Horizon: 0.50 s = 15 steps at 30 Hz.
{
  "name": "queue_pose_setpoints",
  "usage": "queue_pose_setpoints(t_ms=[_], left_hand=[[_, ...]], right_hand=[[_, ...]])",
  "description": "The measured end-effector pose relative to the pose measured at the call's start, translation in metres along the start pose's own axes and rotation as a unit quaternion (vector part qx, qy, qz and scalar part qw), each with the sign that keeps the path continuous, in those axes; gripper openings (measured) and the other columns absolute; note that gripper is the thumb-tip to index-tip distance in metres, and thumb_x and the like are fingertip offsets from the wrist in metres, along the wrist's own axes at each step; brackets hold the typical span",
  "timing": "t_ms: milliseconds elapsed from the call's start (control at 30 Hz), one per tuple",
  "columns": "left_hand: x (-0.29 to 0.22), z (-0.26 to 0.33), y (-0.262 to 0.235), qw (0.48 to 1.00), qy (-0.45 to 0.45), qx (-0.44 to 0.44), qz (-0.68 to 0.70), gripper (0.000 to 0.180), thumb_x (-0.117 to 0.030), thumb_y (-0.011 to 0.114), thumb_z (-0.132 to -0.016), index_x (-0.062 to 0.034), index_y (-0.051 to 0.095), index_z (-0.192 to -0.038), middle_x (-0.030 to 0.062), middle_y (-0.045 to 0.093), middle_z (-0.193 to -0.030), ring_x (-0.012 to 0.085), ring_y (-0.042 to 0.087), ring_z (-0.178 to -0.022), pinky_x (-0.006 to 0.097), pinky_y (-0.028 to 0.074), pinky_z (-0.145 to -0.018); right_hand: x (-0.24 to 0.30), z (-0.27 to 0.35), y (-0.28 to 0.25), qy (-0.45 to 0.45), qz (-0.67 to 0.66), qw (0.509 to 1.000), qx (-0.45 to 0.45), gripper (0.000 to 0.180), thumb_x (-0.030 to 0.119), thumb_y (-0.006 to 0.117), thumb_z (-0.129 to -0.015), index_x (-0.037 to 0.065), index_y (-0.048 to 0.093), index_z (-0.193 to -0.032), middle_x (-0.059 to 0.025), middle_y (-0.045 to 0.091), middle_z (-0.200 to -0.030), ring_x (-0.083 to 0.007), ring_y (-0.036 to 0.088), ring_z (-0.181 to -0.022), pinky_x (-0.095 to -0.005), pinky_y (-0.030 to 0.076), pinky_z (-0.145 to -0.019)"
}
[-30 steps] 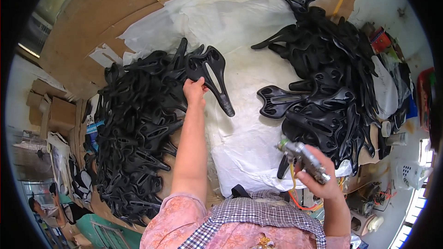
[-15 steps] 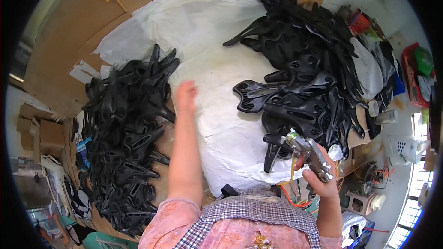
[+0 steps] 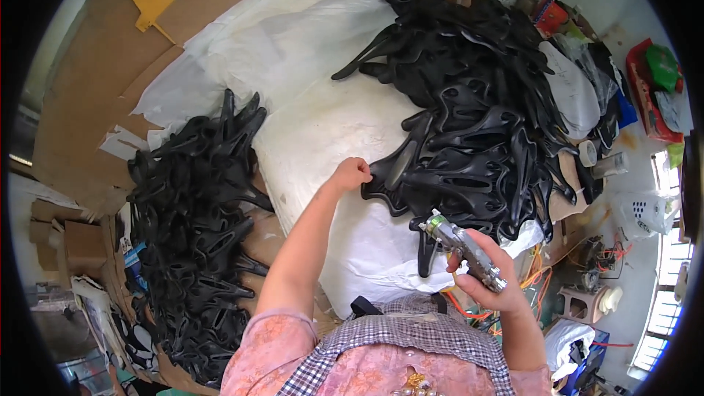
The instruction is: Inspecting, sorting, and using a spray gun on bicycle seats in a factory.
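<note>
Apparently for light handling, the left hand (image 3: pixel 353 174) curls its fingers narrow at the rim of 1 black saddle (image 3: pixel 384 182) just right of it, whether pinching I cannot tell, while the right hand (image 3: pixel 506 260) wraps a metal spray gun (image 3: pixel 460 242), probably to steady it.

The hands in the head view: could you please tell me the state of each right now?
Left hand: closed, fingers pinching the edge of a black saddle.
Right hand: closed around a metallic spray gun.
</note>
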<state>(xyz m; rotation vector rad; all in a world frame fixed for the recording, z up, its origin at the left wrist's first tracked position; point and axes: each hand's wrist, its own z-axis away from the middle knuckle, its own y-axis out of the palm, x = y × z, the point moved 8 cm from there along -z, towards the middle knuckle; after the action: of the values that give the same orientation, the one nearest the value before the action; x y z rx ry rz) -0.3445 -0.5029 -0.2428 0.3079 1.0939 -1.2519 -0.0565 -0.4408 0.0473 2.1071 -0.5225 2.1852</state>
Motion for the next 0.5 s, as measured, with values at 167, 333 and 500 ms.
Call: queue_pose_setpoints(t_ms=[167, 333, 500], left_hand=[[-0.023, 0.041, 0.012, 0.982, 0.043, -0.183, -0.014, 0.037, -0.019, 0.076, -0.062, -0.0002, 0.061, -0.09, 0.0099, 0.063, -0.079, 0.0209, 0.062, -0.075, 0.034, 0.049, -0.069], [-0.003, 0.056, -0.009, 0.98, -0.013, -0.124, 0.152, 0.033, -0.016, 0.075, -0.066, 0.0002, 0.061, -0.091, 0.0077, 0.061, -0.077, 0.0175, 0.058, -0.07, 0.032, 0.046, -0.063], [0.038, 0.124, -0.066, 0.831, -0.013, -0.268, 0.487, 0.014, -0.007, 0.067, -0.08, -0.0047, 0.056, -0.087, 0.0007, 0.058, -0.077, 0.0099, 0.056, -0.064, 0.027, 0.048, -0.054]], right_hand=[[0.0, -0.01, 0.016, -0.003, -0.003, 0.999, 0.038, 0.062, 0.013, 0.067, -0.079, -0.001, 0.038, -0.132, -0.0104, 0.06, -0.095, -0.0166, 0.059, -0.084, -0.0297, 0.048, -0.074], [0.012, -0.009, 0.029, -0.022, 0.024, 0.998, 0.058, 0.063, 0.012, 0.067, -0.078, -0.002, 0.037, -0.132, -0.0104, 0.06, -0.094, -0.0167, 0.059, -0.084, -0.0294, 0.047, -0.075], [0.001, 0.007, 0.029, 0.084, -0.079, 0.992, 0.041, 0.058, 0.01, 0.069, -0.077, 0.0, 0.043, -0.129, -0.0077, 0.062, -0.09, -0.0125, 0.059, -0.08, -0.026, 0.047, -0.072]])
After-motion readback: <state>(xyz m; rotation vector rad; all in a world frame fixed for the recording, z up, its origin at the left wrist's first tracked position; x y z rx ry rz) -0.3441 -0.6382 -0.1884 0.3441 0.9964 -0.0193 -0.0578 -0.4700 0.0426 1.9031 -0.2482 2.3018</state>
